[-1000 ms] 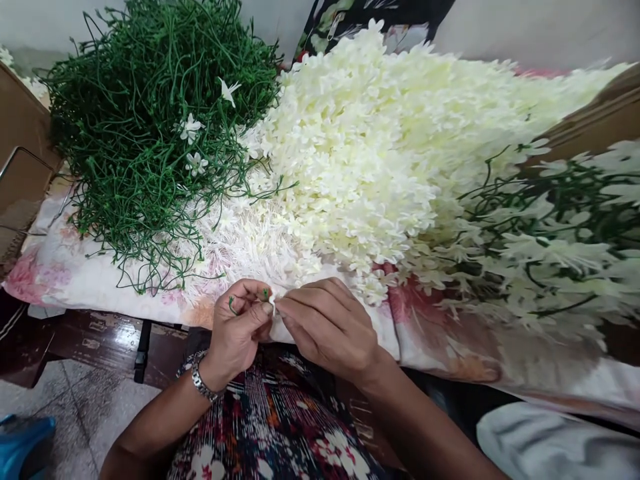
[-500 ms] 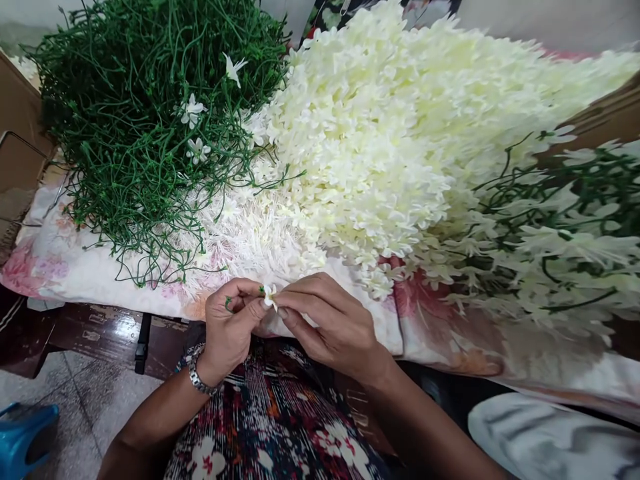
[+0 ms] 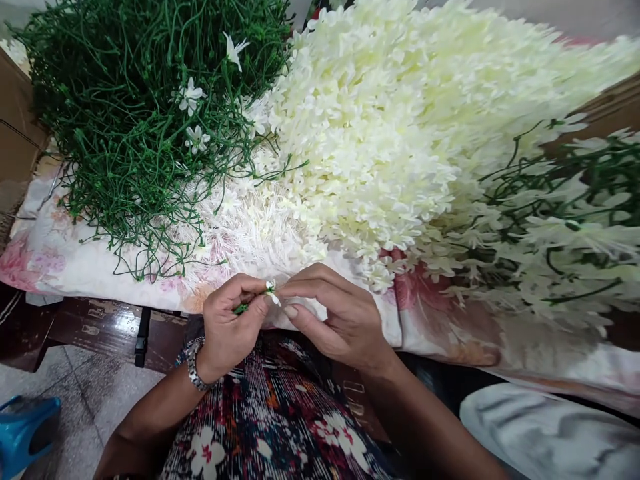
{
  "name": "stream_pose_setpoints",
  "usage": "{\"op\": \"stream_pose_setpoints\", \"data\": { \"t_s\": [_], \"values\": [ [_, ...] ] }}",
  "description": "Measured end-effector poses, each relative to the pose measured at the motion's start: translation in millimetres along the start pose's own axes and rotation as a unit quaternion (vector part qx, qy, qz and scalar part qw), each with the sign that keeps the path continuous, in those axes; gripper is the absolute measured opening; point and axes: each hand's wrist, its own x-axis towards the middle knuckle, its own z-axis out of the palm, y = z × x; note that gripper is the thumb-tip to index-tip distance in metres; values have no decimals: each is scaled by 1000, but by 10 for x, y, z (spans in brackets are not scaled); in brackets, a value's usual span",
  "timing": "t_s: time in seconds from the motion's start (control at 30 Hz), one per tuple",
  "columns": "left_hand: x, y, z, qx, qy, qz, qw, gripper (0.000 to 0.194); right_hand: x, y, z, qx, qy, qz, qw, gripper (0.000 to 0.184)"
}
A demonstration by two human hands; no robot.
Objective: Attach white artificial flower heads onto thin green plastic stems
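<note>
My left hand [image 3: 233, 317] pinches a green plastic stem [image 3: 241, 309] between thumb and forefinger, just above my lap. At the stem's tip sits a small white artificial flower [image 3: 273, 291]. My right hand [image 3: 335, 317] meets it from the other side, its fingertips at the petals; the thumb is a little apart from the forefinger. Beyond my hands lie a heap of green stems [image 3: 135, 120] on the left and a large pile of cream-white artificial blossoms [image 3: 370, 153] in the middle. Thin white stamens [image 3: 250, 227] are scattered between them.
Flowered cloth [image 3: 100, 273] covers the work surface. Assembled white flowers on stems [image 3: 575, 233] lie at the right. Cardboard boxes stand at the left [image 3: 17, 127] and right [image 3: 605, 110] edges. A blue plastic stool [image 3: 25, 427] is on the floor at lower left.
The white flower has turned in my fingers, with more green showing beneath the petals. My right thumb has drawn slightly away from its forefinger. The view has shifted slightly.
</note>
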Motion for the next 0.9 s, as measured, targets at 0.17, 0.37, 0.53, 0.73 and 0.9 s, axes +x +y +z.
{"op": "stream_pose_setpoints", "data": {
  "t_s": [0.17,0.37,0.53,0.73,0.9],
  "values": [
    [5,39,-30,97,-27,120,988,13,13,-26,-21,25,-15,9,1000,16],
    [5,33,-28,133,-37,169,976,18,-5,-4,-11,46,-25,24,998,14],
    [15,23,-36,133,-46,174,975,18,-20,28,-23,92,-37,38,994,15],
    [14,24,-47,138,-52,177,973,17,-27,38,-13,119,-41,55,991,12],
    [13,11,-50,142,-57,188,970,19,-20,46,-17,126,-52,62,989,10]
  ]
}}
